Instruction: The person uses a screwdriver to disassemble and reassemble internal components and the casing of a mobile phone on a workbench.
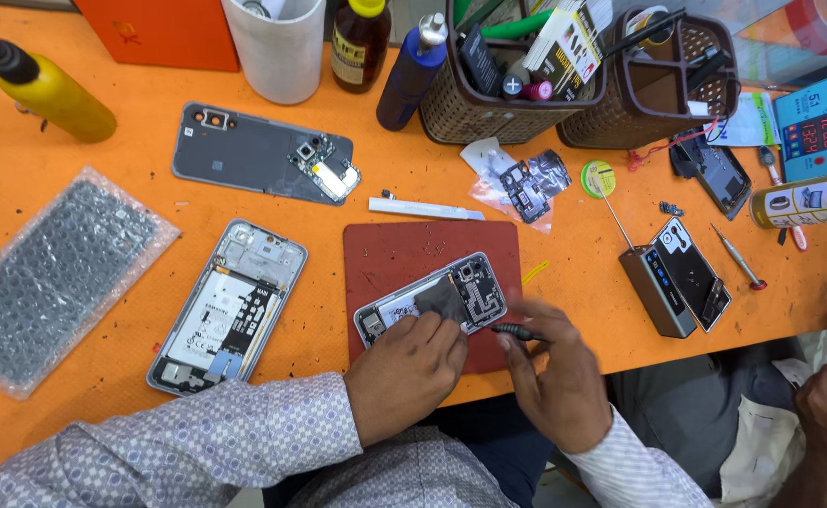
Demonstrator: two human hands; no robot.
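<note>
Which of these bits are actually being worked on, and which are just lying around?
In hand:
opened phone
red mat
screwdriver
left hand
right hand

Lying about:
second opened phone
grey back cover
bubble wrap
yellow bottle

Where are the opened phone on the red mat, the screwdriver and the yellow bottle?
opened phone (451, 293), head view, on its dark middle part.
screwdriver (517, 331), head view, on its black handle.
yellow bottle (56, 96), head view, on its yellow body.

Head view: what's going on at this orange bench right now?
A person works on an opened phone lying on a red mat. The left hand steadies the phone; the right hand holds a dark screwdriver beside it. Another opened phone and a detached back cover lie nearby.
</note>
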